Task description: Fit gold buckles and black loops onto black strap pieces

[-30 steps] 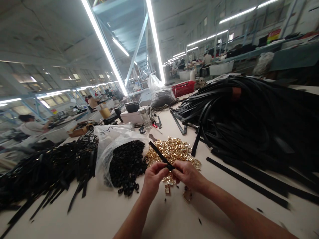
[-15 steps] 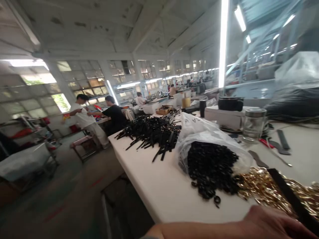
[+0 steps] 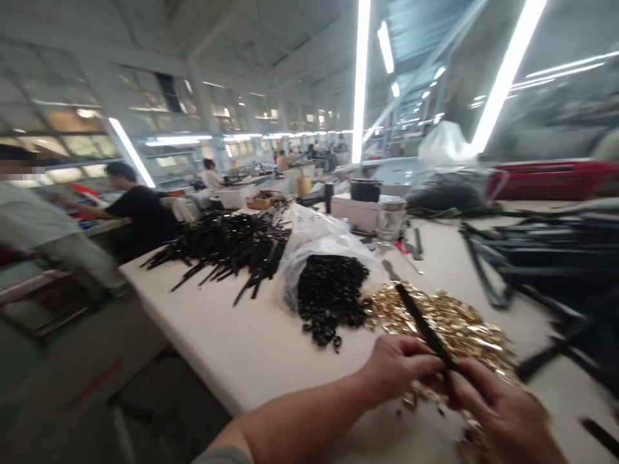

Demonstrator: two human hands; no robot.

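Note:
My left hand (image 3: 403, 368) and my right hand (image 3: 493, 399) meet over the near part of the table, both closed on a black strap (image 3: 423, 325). The strap's free end points up and to the left, across a pile of shiny gold metal pieces (image 3: 449, 322). Left of that pile, small black rings (image 3: 331, 293) spill from the mouth of a clear plastic bag (image 3: 309, 229). What the fingertips pinch at the strap's near end is blurred.
Black straps lie heaped on the white table (image 3: 203, 328) at left (image 3: 232, 241). Behind the bag stand a glass jar (image 3: 391, 219) and a pink box (image 3: 355, 212). Long black strips (image 3: 546, 258) cover the right side. People work at the left, one in black (image 3: 140, 206).
The view has swung to the right, so the table's contents appear further left. My right hand now shows, and both hands are seen on the strap.

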